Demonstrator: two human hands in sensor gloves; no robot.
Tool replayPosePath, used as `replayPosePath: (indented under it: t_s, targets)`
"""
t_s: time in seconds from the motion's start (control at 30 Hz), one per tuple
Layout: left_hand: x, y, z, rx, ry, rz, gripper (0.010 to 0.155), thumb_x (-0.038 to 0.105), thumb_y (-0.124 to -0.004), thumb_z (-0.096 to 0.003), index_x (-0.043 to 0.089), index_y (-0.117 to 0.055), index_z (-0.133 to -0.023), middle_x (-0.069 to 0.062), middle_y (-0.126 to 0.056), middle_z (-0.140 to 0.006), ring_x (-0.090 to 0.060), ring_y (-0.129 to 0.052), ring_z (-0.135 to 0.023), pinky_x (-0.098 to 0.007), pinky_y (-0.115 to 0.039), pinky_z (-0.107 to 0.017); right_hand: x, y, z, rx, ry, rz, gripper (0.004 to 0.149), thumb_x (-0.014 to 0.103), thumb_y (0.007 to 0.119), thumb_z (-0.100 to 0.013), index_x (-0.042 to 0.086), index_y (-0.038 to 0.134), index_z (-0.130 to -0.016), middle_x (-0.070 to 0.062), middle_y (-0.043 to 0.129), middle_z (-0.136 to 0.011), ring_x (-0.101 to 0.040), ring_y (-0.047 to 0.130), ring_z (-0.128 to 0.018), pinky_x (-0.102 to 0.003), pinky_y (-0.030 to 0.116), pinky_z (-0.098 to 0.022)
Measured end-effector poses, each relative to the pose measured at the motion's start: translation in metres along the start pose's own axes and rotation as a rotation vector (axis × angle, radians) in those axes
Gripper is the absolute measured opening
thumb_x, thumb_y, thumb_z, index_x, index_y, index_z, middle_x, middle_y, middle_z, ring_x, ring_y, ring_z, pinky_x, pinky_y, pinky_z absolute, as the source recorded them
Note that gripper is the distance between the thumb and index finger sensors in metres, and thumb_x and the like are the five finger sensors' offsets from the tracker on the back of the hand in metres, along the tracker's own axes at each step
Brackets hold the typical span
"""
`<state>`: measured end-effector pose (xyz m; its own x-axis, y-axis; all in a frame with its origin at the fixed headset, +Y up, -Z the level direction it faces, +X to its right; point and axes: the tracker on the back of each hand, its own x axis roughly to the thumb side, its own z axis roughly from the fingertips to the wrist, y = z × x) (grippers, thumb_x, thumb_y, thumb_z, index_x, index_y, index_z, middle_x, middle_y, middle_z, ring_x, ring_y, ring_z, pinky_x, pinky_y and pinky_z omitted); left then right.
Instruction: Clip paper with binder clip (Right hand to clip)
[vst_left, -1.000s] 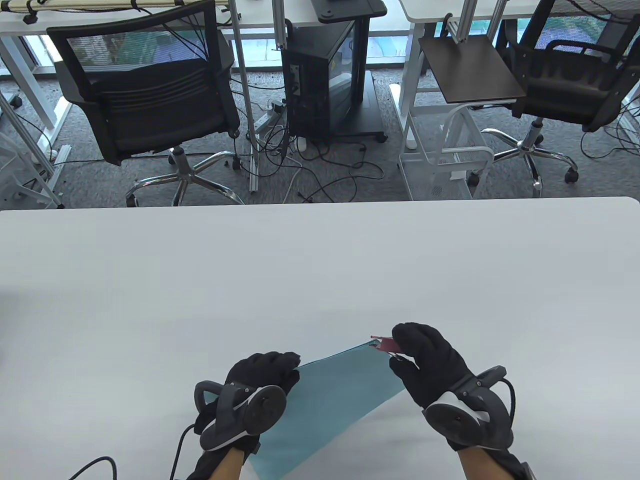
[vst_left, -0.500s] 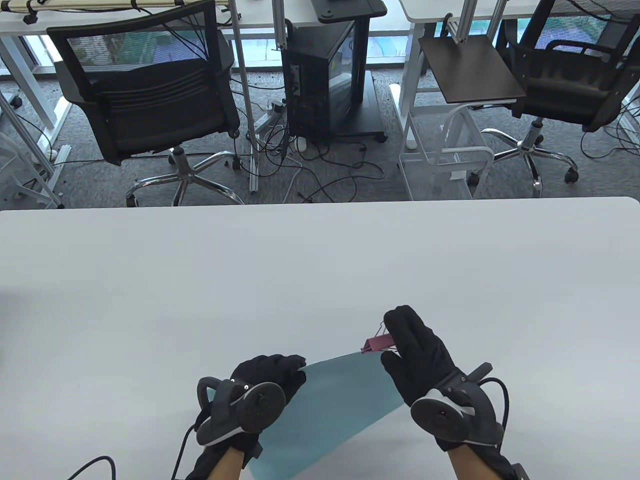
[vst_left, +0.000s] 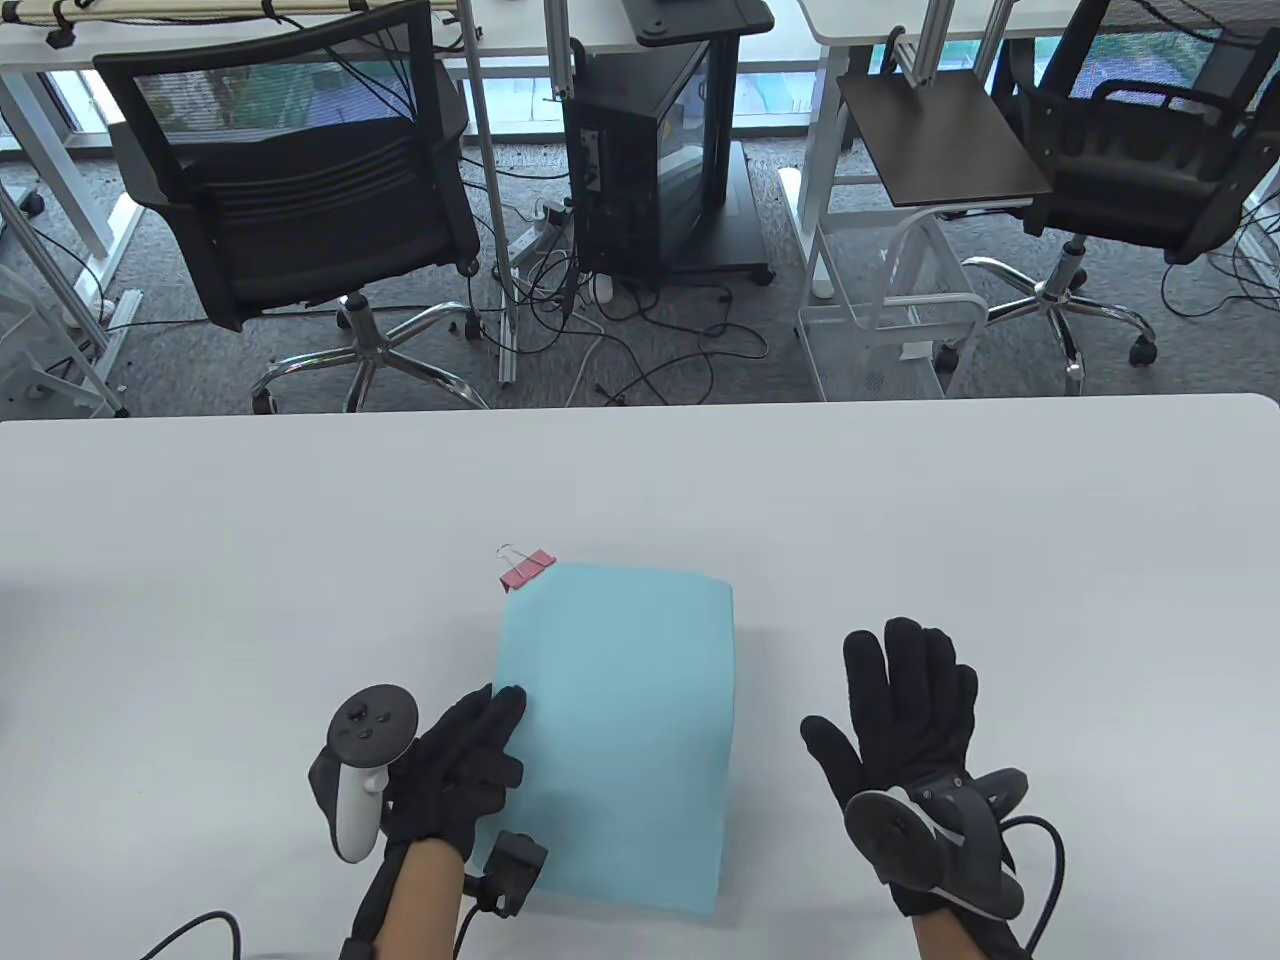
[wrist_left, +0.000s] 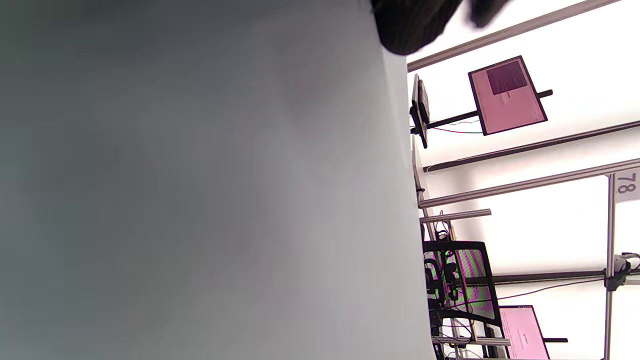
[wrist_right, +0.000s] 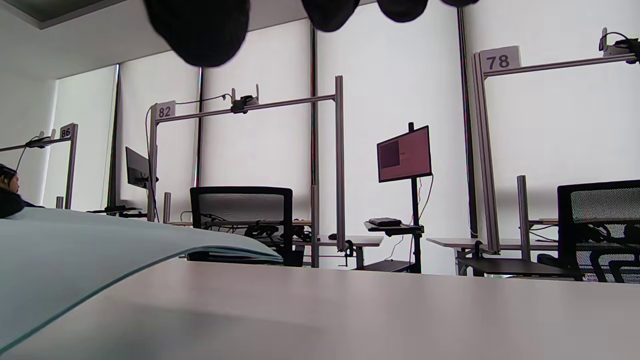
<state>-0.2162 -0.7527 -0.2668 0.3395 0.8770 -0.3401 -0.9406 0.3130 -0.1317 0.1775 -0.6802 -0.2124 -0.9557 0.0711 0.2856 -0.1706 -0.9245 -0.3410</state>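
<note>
Office chairs, a computer tower and trailing cables fill the floor beyond a pale grey bench (vst_left: 900, 520). On the bench lies a light blue paper (vst_left: 620, 730), flat, its long axis running away from the person. A red binder clip (vst_left: 526, 569) grips the paper's far left corner, wire handles pointing outward. The left hand (vst_left: 455, 765) is nearer the clip; its fingertips touch the paper's left edge, fingers loosely extended, holding nothing. The right hand (vst_left: 915, 715) hovers or rests just right of the paper, fingers spread, empty. From that hand the clip lies forward and well to the left. No containers are present. Clipping looks complete.
</note>
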Motion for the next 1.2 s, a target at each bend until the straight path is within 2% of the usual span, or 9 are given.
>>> replayPosePath:
  t_s: [0.17, 0.37, 0.53, 0.63, 0.77, 0.9, 1.0, 1.1, 1.2]
  targets:
    - [-0.007, 0.000, -0.015, 0.011, 0.055, -0.010, 0.044, 0.044, -0.062, -0.0652, 0.020, -0.075, -0.100, 0.004, -0.094, -0.081, -0.020, -0.098, -0.067, -0.040, -0.082, -0.059, -0.007, 0.015, 0.000, 0.061, 0.017, -0.037, 0.082, 0.039, 0.064, -0.061, -0.012, 0.029, -0.115, -0.048, 0.020, -0.111, -0.072, 0.019, -0.093, -0.080, 0.026, -0.061]
    - [-0.012, -0.002, -0.028, 0.034, 0.130, -0.078, 0.049, 0.044, -0.062, -0.0650, 0.017, -0.071, -0.105, 0.002, -0.092, -0.086, -0.021, -0.096, -0.071, -0.040, -0.081, -0.062, -0.008, 0.016, 0.000, 0.068, 0.020, -0.048, 0.081, 0.039, 0.064, -0.061, -0.012, 0.030, -0.115, -0.048, 0.019, -0.112, -0.072, 0.019, -0.093, -0.079, 0.026, -0.061]
    - [-0.015, -0.005, -0.029, 0.069, 0.157, -0.093, 0.055, 0.044, -0.061, -0.0654, 0.012, -0.064, -0.110, -0.006, -0.087, -0.096, -0.027, -0.092, -0.081, -0.043, -0.077, -0.067, -0.009, 0.017, 0.000, 0.071, 0.025, -0.053, 0.081, 0.038, 0.064, -0.061, -0.012, 0.030, -0.115, -0.048, 0.020, -0.112, -0.072, 0.019, -0.093, -0.079, 0.026, -0.061]
    - [-0.009, -0.007, -0.024, 0.107, 0.139, -0.136, 0.065, 0.048, -0.060, -0.0651, 0.007, -0.054, -0.115, -0.016, -0.076, -0.108, -0.036, -0.085, -0.089, -0.048, -0.071, -0.071, -0.011, 0.019, 0.001, 0.077, 0.034, -0.063, 0.081, 0.038, 0.064, -0.061, -0.012, 0.030, -0.115, -0.048, 0.020, -0.112, -0.072, 0.019, -0.093, -0.079, 0.026, -0.061]
    - [0.014, -0.005, -0.011, 0.132, 0.098, -0.306, 0.079, 0.055, -0.056, -0.0646, 0.002, -0.035, -0.119, -0.028, -0.047, -0.121, -0.052, -0.059, -0.104, -0.061, -0.054, -0.077, -0.013, 0.019, 0.001, 0.078, 0.041, -0.068, 0.081, 0.038, 0.064, -0.061, -0.012, 0.030, -0.115, -0.048, 0.020, -0.112, -0.072, 0.019, -0.093, -0.079, 0.026, -0.061]
    - [0.048, -0.006, 0.013, 0.211, -0.117, -0.546, 0.082, 0.061, -0.054, -0.0629, 0.008, -0.029, -0.120, -0.028, -0.038, -0.124, -0.054, -0.049, -0.108, -0.064, -0.050, -0.078, -0.014, 0.018, 0.002, 0.069, 0.049, -0.063, 0.081, 0.038, 0.064, -0.061, -0.012, 0.030, -0.115, -0.048, 0.020, -0.111, -0.072, 0.019, -0.093, -0.079, 0.026, -0.061]
    - [0.072, -0.012, 0.041, 0.344, -0.345, -0.725, 0.082, 0.063, -0.051, -0.0620, 0.012, -0.025, -0.121, -0.026, -0.033, -0.125, -0.054, -0.044, -0.110, -0.067, -0.046, -0.078, -0.016, 0.018, 0.003, 0.059, 0.058, -0.051, 0.082, 0.038, 0.063, -0.061, -0.012, 0.029, -0.115, -0.048, 0.018, -0.111, -0.072, 0.018, -0.093, -0.080, 0.025, -0.061]
    - [0.082, -0.020, 0.064, 0.444, -0.526, -0.909, 0.079, 0.062, -0.049, -0.0617, 0.017, -0.022, -0.120, -0.022, -0.030, -0.127, -0.052, -0.039, -0.113, -0.067, -0.042, -0.079, -0.016, 0.016, 0.003, 0.047, 0.065, -0.034, 0.084, 0.040, 0.063, -0.061, -0.012, 0.026, -0.115, -0.050, 0.016, -0.110, -0.074, 0.016, -0.092, -0.081, 0.024, -0.060]
    - [0.077, -0.029, 0.074, 0.498, -0.602, -1.087, 0.074, 0.059, -0.045, -0.0624, 0.021, -0.016, -0.119, -0.018, -0.026, -0.128, -0.049, -0.033, -0.115, -0.064, -0.036, -0.082, -0.016, 0.016, 0.004, 0.039, 0.069, -0.016, 0.086, 0.043, 0.062, -0.061, -0.012, 0.023, -0.115, -0.051, 0.013, -0.109, -0.075, 0.014, -0.091, -0.082, 0.023, -0.059]
